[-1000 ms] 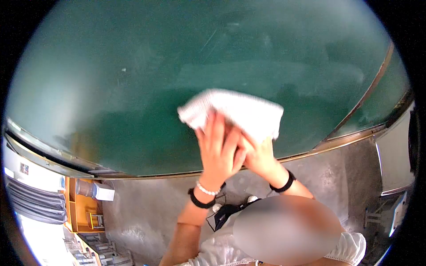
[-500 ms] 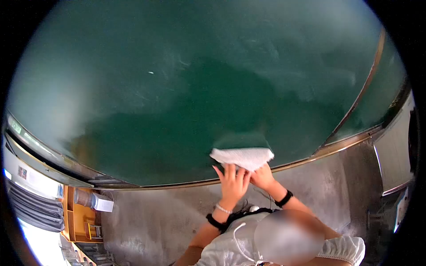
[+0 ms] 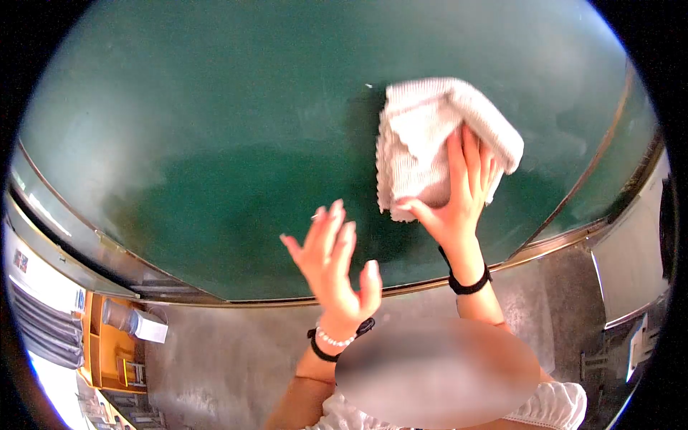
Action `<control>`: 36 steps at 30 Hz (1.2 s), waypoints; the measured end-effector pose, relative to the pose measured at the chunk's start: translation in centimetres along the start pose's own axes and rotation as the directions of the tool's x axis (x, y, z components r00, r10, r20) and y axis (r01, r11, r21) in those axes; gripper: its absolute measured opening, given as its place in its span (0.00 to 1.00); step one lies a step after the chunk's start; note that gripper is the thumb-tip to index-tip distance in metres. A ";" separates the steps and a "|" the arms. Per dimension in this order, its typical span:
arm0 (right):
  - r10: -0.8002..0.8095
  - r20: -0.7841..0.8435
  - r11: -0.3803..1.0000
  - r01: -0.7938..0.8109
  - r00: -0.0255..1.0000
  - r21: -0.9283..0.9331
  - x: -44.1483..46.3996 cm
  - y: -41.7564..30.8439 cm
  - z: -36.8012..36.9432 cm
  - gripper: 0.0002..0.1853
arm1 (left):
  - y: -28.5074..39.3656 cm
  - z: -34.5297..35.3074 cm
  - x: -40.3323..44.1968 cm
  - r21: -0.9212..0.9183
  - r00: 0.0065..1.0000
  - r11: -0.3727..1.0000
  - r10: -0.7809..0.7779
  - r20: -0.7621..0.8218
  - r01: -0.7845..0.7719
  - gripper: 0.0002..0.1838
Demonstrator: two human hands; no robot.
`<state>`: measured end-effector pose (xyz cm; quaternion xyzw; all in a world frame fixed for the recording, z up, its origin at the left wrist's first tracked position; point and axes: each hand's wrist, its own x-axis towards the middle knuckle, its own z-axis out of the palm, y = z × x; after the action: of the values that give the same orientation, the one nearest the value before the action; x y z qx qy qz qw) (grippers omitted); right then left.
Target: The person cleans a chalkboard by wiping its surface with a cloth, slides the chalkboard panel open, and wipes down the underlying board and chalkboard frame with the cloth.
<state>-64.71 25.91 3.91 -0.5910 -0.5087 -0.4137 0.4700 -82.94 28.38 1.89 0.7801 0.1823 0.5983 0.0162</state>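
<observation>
A white ribbed cloth (image 3: 419, 154) with a scalloped edge lies against the green chalkboard (image 3: 236, 179), partly folded over at its top right. My right hand (image 3: 462, 193) holds it to the board, fingers stretched up over the fabric and thumb out to the left near its lower edge. Left of the cloth and apart from it, my left hand (image 3: 333, 261) is raised in front of the board's lower part, fingers spread and holding nothing. A beaded bracelet (image 3: 335, 338) and a black band circle the left wrist. The right wrist has a black band (image 3: 471, 283).
The board's lower ledge (image 3: 401, 289) curves across below the hands. A seam (image 3: 584, 168) divides the board at right. A small white speck (image 3: 369, 86) shows left of the cloth. At lower left stand an orange wooden cabinet (image 3: 97, 337) and a dark curtain (image 3: 46, 326).
The cloth has gone from the board's lower edge up and to the right with my right hand, and looks more spread out. My left hand has come off it and opened.
</observation>
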 end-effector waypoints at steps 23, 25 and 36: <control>0.060 0.154 0.998 -0.065 0.986 0.025 -8.5 -16.7 10.8 0.28 | -16.6 -16.5 -6.3 0.072 0.954 0.959 -0.260 -0.149 0.272 0.24; 0.097 -0.223 0.995 -0.098 0.970 0.004 -3.6 -15.0 9.2 0.29 | -17.6 -17.0 -5.7 0.052 0.960 0.964 -0.254 -0.117 0.261 0.26; -0.491 0.098 0.840 0.440 0.866 0.318 5.1 -30.1 14.6 0.18 | -19.2 -18.6 -3.6 0.093 0.943 0.992 -0.055 -0.328 0.090 0.29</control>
<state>-93.61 42.47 9.73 -0.4093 -0.7307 -0.3844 0.3883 -106.25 41.65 -0.82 0.6632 0.2426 0.7072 -0.0336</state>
